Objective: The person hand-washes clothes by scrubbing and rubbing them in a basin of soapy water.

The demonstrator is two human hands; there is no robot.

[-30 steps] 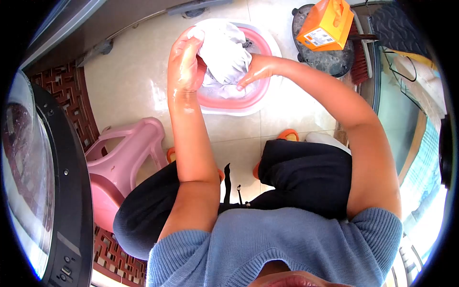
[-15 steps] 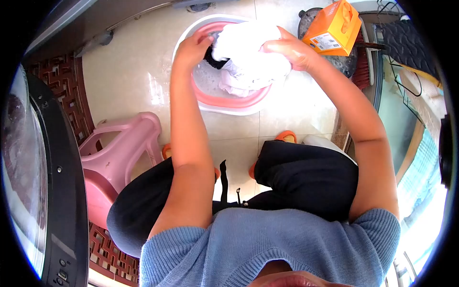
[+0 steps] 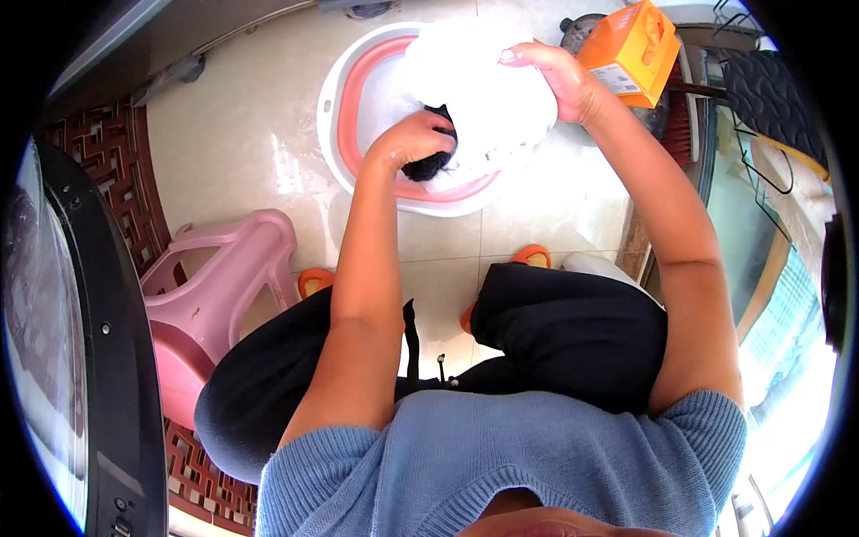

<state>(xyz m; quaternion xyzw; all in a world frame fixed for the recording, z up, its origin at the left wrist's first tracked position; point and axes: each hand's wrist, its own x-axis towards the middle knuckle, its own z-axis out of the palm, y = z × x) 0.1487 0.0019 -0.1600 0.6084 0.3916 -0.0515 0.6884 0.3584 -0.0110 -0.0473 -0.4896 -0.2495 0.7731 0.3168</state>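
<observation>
A white and pink basin (image 3: 344, 170) stands on the tiled floor with some water inside. Bunched white cloth (image 3: 488, 98), overexposed and very bright, covers the basin's right part and rim. My right hand (image 3: 564, 76) grips that cloth at its upper right edge, thumb on top. Near the basin's middle, my left hand (image 3: 416, 139) has its fingers curled round a black cloth (image 3: 429, 166), which lies against the white one; the fingertips are partly hidden.
A pink plastic stool (image 3: 215, 295) is at the left, beside a black machine with a round door (image 3: 107, 358). An orange box (image 3: 631, 54) sits on a dark round stand at the upper right, near a red brush (image 3: 680, 125). Orange slippers (image 3: 532, 255) are below the basin.
The white cloth has moved right, held by my right hand. My left hand has let go of it, moved down and right within the basin, and closed on the black cloth.
</observation>
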